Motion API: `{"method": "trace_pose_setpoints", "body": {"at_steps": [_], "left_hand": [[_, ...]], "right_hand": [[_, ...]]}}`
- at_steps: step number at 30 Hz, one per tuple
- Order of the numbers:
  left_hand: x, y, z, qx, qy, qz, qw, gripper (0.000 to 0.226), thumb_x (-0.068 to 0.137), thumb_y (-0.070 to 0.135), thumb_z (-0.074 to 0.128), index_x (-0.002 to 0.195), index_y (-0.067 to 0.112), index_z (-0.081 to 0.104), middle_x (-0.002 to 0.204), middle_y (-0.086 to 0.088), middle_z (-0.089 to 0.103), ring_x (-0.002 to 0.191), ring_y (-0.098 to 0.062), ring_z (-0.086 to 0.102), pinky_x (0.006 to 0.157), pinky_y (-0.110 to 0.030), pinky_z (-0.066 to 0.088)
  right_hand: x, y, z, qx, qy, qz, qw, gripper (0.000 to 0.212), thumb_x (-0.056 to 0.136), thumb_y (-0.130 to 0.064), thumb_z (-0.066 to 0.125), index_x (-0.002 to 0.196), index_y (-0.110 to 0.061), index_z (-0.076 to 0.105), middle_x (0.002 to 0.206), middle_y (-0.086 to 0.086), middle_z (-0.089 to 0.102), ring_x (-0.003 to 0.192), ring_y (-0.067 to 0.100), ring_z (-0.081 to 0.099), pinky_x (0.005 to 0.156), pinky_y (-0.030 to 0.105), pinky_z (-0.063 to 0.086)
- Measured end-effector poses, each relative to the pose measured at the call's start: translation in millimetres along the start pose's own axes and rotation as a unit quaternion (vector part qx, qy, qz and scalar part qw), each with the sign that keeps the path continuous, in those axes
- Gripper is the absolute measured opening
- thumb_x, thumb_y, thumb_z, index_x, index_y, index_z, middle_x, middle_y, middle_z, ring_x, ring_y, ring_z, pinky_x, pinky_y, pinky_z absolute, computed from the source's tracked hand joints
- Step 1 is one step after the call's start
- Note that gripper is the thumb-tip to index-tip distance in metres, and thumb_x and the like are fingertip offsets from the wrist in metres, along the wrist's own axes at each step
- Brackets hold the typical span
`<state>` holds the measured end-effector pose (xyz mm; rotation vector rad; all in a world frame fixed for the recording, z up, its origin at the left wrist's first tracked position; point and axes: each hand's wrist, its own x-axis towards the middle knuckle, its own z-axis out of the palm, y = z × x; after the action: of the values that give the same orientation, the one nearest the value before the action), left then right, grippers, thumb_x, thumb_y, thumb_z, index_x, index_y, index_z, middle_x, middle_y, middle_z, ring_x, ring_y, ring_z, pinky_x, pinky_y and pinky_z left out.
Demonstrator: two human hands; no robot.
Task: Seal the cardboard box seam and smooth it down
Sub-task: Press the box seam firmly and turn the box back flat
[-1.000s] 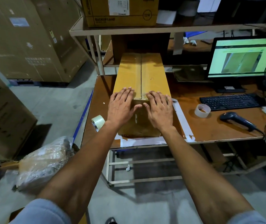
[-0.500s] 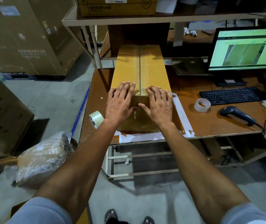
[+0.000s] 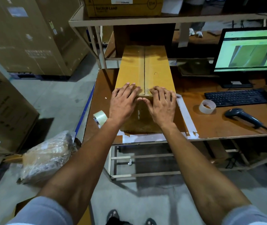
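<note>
Workbench (image 3: 210, 127): flat hands (image 3: 143, 103) press box (image 3: 157, 75) edge.

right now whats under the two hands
Both the left hand and right hand lie flat over the cardboard box's near edge, either side of the taped seam. The cardboard beneath the palms is covered.

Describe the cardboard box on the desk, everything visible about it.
The cardboard box is long, yellow-brown, lying flat on the wooden desk with one end facing the person. A tape-covered seam runs along its top. The left hand and right hand press flat over its near top edge, thumbs on the end face.
</note>
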<state>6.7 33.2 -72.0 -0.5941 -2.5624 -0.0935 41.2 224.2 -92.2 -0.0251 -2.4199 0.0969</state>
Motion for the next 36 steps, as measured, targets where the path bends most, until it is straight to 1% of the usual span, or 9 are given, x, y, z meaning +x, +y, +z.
{"method": "trace_pose_setpoints", "body": {"at_steps": [5,9,14,16,19,21,22,29,36], "left_hand": [[-2,-4,1,0.031,-0.004,0.025,0.999,0.08,0.107,0.062,0.044,0.173,0.027,0.016,0.179,-0.005,0.028,0.164,-0.025,0.03,0.122,-0.048,0.032],[-5,-6,0,0.051,-0.008,0.04,0.998,0.097,0.101,0.055,0.064,0.174,0.022,0.01,0.182,-0.006,0.017,0.167,-0.025,0.02,0.126,-0.049,0.028],[-7,-7,-2,0.047,-0.036,0.049,0.997,0.118,0.091,0.057,0.077,0.175,0.021,0.001,0.183,-0.006,0.004,0.169,-0.025,0.009,0.129,-0.05,0.024],[-6,-9,-4,0.036,-0.043,0.051,0.997,0.113,0.094,0.06,0.073,0.175,0.023,0.004,0.183,-0.005,0.007,0.169,-0.024,0.01,0.13,-0.05,0.024],[-4,-8,-8,0.012,-0.038,0.039,0.998,0.079,0.107,0.066,0.047,0.172,0.027,0.023,0.181,-0.001,0.022,0.167,-0.022,0.02,0.128,-0.051,0.027],[-3,-3,-10,-0.003,-0.033,0.02,0.999,0.065,0.112,0.065,0.034,0.167,0.029,0.036,0.178,-0.001,0.032,0.165,-0.022,0.026,0.127,-0.051,0.029],[-3,-1,-9,-0.002,-0.03,0.014,0.999,0.063,0.113,0.063,0.034,0.165,0.029,0.039,0.177,-0.001,0.034,0.165,-0.023,0.027,0.126,-0.051,0.03],[-5,1,-3,0.044,-0.018,0.018,0.999,0.079,0.107,0.06,0.049,0.172,0.026,0.022,0.18,-0.004,0.026,0.165,-0.026,0.025,0.127,-0.051,0.029],[-8,-4,0,0.045,-0.01,0.046,0.998,0.105,0.092,0.057,0.074,0.173,0.024,0.016,0.179,-0.004,0.025,0.166,-0.026,0.023,0.129,-0.052,0.023]], "right_hand": [[-1,9,4,-0.028,-0.019,-0.028,0.999,0.073,0.103,-0.075,0.042,0.149,-0.019,0.05,0.153,0.008,0.053,0.139,0.031,0.05,0.118,0.052,0.031],[-2,12,3,-0.057,-0.038,-0.054,0.996,0.083,0.096,-0.076,0.054,0.155,-0.02,0.041,0.157,0.009,0.046,0.143,0.033,0.044,0.12,0.053,0.029],[-4,11,-4,-0.064,-0.066,-0.061,0.994,0.098,0.082,-0.071,0.074,0.157,-0.022,0.036,0.16,0.011,0.041,0.147,0.036,0.04,0.122,0.055,0.027],[-4,10,-4,-0.06,-0.067,-0.065,0.994,0.093,0.085,-0.07,0.073,0.157,-0.023,0.037,0.16,0.012,0.041,0.147,0.037,0.04,0.122,0.057,0.028],[-5,10,-5,-0.038,-0.046,-0.052,0.997,0.066,0.104,-0.068,0.044,0.155,-0.025,0.043,0.157,0.01,0.045,0.146,0.035,0.043,0.122,0.056,0.029],[-5,7,-5,-0.016,-0.038,-0.041,0.998,0.056,0.11,-0.061,0.037,0.151,-0.026,0.048,0.155,0.009,0.049,0.144,0.034,0.046,0.121,0.055,0.029],[-5,6,-5,-0.011,-0.031,-0.034,0.999,0.054,0.111,-0.06,0.037,0.15,-0.025,0.05,0.155,0.008,0.05,0.143,0.034,0.047,0.121,0.054,0.028],[-4,10,2,-0.035,-0.034,-0.038,0.998,0.071,0.104,-0.072,0.043,0.152,-0.02,0.046,0.155,0.009,0.049,0.143,0.034,0.046,0.12,0.054,0.029],[-4,15,4,-0.046,-0.061,-0.073,0.994,0.092,0.085,-0.071,0.07,0.156,-0.023,0.037,0.16,0.011,0.043,0.147,0.037,0.042,0.12,0.054,0.024]]}}
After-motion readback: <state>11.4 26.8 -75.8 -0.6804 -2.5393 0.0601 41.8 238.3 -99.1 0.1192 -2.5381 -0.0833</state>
